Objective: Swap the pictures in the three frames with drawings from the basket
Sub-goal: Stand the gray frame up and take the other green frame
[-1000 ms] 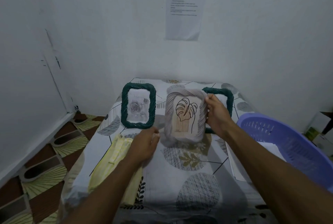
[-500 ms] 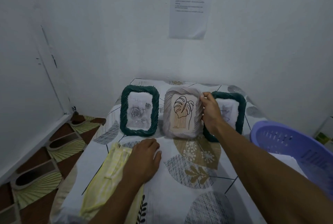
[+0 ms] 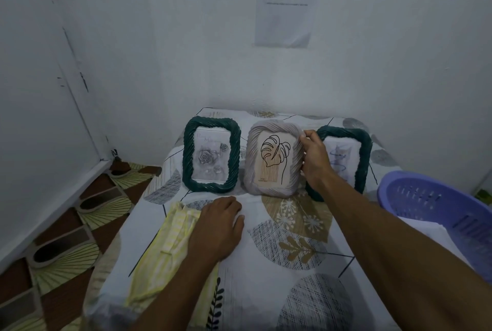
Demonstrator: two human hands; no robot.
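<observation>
Right grip [image 3: 312, 159] clasping grey frame [image 3: 273, 157]'s edge; left grip [image 3: 217, 229] flat, released, on cloth [image 3: 162, 256].

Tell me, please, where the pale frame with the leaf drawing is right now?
The pale frame stands mid-table between the two green frames, its right edge gripped by the right hand.

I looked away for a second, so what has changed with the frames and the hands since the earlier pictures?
The right hand has set the grey frame down upright between the two green frames, still gripping its edge. The left hand dropped flat onto the yellow cloth. Green frames and basket stayed put.
</observation>
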